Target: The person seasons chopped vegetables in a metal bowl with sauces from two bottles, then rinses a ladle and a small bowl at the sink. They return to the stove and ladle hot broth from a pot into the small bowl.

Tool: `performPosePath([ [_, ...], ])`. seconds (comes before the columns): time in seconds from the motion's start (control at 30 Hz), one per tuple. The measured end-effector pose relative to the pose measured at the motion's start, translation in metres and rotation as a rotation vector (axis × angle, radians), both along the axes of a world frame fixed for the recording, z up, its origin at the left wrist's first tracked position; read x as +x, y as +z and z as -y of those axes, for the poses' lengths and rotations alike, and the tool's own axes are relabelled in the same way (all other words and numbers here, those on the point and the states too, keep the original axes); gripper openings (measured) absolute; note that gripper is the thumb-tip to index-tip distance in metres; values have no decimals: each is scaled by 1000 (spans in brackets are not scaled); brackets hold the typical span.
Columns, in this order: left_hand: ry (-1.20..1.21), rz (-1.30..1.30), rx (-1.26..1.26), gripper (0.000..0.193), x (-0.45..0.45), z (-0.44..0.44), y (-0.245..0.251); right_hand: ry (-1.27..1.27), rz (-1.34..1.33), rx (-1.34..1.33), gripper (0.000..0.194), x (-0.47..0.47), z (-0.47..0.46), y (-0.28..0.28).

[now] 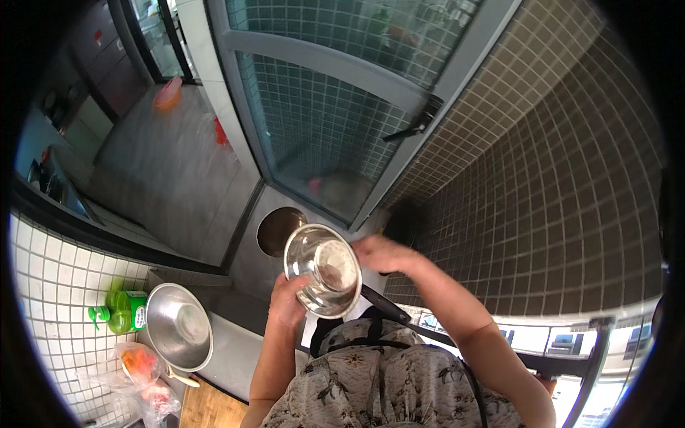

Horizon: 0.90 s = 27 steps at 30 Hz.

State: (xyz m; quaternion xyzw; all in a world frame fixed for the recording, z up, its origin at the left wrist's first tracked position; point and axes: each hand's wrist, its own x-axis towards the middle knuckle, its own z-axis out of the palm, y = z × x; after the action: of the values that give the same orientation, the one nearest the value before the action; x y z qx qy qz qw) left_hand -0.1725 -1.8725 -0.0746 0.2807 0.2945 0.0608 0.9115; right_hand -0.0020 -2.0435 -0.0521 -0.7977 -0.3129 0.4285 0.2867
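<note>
In front of my body a shiny steel bowl [302, 254] is tilted, its mouth facing up toward me. My left hand [288, 304] grips its lower left rim, with the thumb over the edge. A pale, whitish patch [341, 263] shows in the bottom of the bowl; whether it is contents or a reflection I cannot tell. My right hand [386, 253] is blurred at the upper right rim, and its fingertips are hard to make out. Beyond the bowl, a round metal vessel [275, 234] with a brownish inside stands on the floor, partly covered by the bowl.
A larger steel bowl [184, 334] rests on the left counter [230, 348], beside a green pump bottle [122, 312], plastic bags [144, 369] and a wooden board [211, 404]. Ahead stands a glass door [321, 117] with a black handle [415, 125]. A dark tiled wall [535, 214] rises at right.
</note>
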Motion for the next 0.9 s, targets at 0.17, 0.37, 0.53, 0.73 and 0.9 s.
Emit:
performPosePath([
  [0.17, 118, 30, -21, 30, 28, -42, -15, -356, 352, 120, 42, 130, -13, -39],
  [0.37, 359, -61, 9, 32, 51, -82, -26, -411, 558, 99, 32, 197, 6, -66],
  [0.53, 534, -73, 34, 35, 63, -105, -33, -387, 479, 144, 36, 209, 17, -67],
  [0.73, 639, -37, 23, 33, 89, -139, -41, -386, 427, 142, 31, 223, 7, -69],
  [0.9, 710, -26, 3, 29, 133, -208, -34, -165, 74, 239, 32, 218, -100, -91],
])
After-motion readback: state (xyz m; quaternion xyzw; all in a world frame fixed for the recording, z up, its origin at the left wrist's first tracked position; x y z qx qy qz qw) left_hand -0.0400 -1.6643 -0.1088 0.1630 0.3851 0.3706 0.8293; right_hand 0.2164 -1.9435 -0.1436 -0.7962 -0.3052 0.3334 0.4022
